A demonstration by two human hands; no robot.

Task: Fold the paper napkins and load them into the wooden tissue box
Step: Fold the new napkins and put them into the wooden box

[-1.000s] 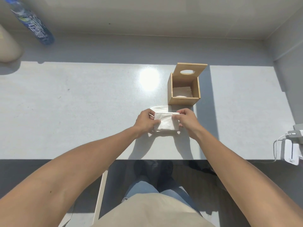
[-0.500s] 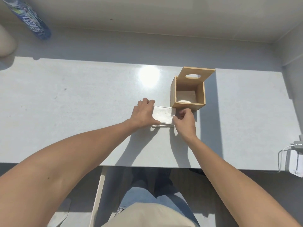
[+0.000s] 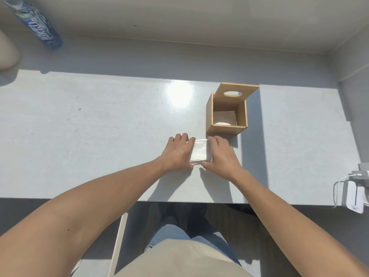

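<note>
Table (image 3: 99,136), pale grey and sunlit, fills the middle of the view, with a bright glare spot left of the box. Box (image 3: 227,112), wooden and open-topped, stands right of centre; its lid (image 3: 237,92), with an oval hole, tilts up at the far side, and folded napkins lie on its floor. Left hand (image 3: 177,152) lies palm down, fingers straight and close together, pressing the left edge of the napkin (image 3: 199,151). Right hand (image 3: 221,154) lies flat too, fingers extended along the napkin's right edge, thumb at its near corner; neither hand curls round the paper. The napkin, a small white folded rectangle, rests flat on the table between the two hands, just in front of the box and apart from it. A blue bottle (image 3: 38,25) leans at the far left corner. A white charger (image 3: 353,198) with a cable sits at the table's right edge.
</note>
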